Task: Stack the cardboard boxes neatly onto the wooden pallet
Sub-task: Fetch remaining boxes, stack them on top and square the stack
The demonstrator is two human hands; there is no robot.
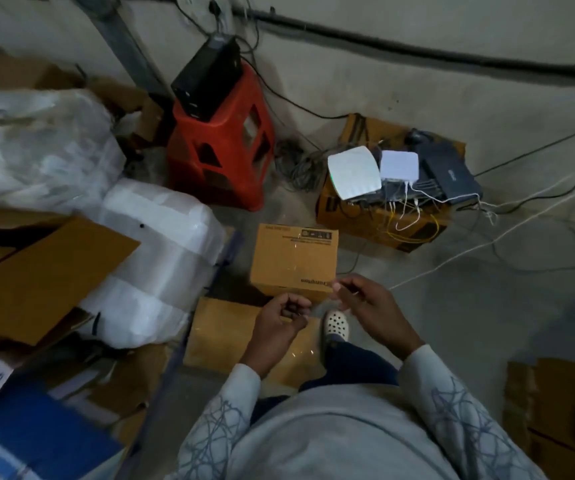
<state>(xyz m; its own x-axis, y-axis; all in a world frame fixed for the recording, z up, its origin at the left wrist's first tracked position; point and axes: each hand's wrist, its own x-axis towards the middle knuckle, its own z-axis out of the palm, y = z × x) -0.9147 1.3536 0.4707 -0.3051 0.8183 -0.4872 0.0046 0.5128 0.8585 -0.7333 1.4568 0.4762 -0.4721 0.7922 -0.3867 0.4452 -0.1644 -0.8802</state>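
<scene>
A white plastic-wrapped bundle fills the left centre of the frame. A clear plastic sack lies above it at upper left, and a big carton with an open flap lies against its left side. At upper centre a red plastic stool carries a black device. To its right, a worn carton on the concrete floor bears white and dark network units trailing cables. More brown cartons are stacked at the lower right edge.

At centre a flat cardboard box lies on the floor. Just above it in the frame stands a small cardboard box, upright, taped along its top, with printing on the near edge.

Both forearms, in grey patterned sleeves, reach up from the bottom of the frame and converge over the near edge of the small box. The left hand is turned palm inward with its fingers curled tightly toward the palm. The right hand is just beside it, fingers bent, thumb and forefinger drawn close together. Whether either hand pinches something thin I cannot tell, and neither plainly grips a box. A foot in a white perforated clog shows between the wrists.
</scene>
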